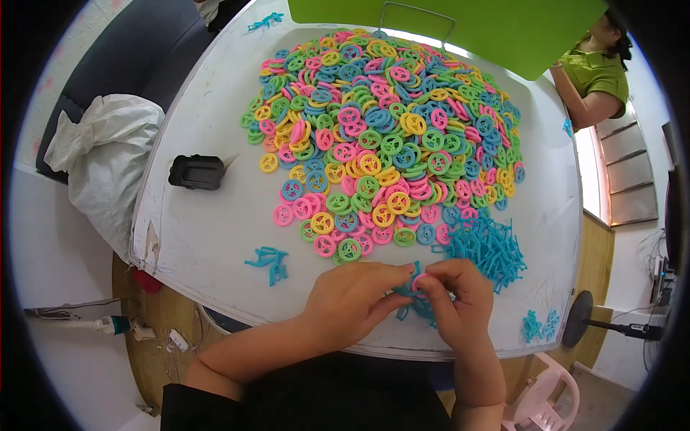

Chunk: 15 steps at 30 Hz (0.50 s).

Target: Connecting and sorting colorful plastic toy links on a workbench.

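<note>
Near the front edge of the white table my two hands meet, fingertips almost touching. My right hand (461,298) pinches a small pink wheel (418,281) between thumb and fingers. My left hand (352,296) closes on a blue plastic piece (416,267) that touches the wheel; its full shape is hidden by my fingers. Below my fingers lie a few more blue plastic pieces (424,314), partly covered. Just beyond my right hand is a heap of blue forked plastic pieces (489,250). A big pile of pink, green, yellow and blue wheels (392,144) spreads over the middle.
Several loose blue pieces (269,264) lie left of my hands, and others (540,326) at the right corner. A black tray (197,172) stands on the left. Over the far edge hangs a green board (460,29). Another person (596,72) is at the far right.
</note>
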Motion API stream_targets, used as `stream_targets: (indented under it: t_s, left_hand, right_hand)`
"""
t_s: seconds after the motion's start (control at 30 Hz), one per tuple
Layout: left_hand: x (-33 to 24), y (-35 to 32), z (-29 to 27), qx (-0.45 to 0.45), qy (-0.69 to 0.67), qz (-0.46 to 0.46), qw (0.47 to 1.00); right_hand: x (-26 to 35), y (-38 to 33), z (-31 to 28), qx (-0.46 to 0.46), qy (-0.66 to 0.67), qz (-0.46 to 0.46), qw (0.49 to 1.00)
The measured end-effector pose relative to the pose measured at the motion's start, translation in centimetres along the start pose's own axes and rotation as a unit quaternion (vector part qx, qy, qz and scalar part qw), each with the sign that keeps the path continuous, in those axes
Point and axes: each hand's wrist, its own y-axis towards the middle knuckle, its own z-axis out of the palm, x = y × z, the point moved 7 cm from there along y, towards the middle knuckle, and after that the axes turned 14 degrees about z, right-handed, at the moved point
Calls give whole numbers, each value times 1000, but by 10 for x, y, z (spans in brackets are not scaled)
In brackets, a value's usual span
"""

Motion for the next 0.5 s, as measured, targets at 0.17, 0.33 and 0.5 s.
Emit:
stream_targets:
  t_s: [0.17, 0.33, 0.5]
  left_hand:
    - [9, -9, -1, -20, -35, -74, 996]
    - [8, -6, -7, -29, -45, -77, 996]
    - [12, -11, 1, 15, -22, -129, 991]
  right_hand:
    - [30, 1, 5, 48, -18, -130, 990]
    - [25, 2, 7, 89, -27, -76, 993]
    - [37, -1, 9, 42, -205, -157, 965]
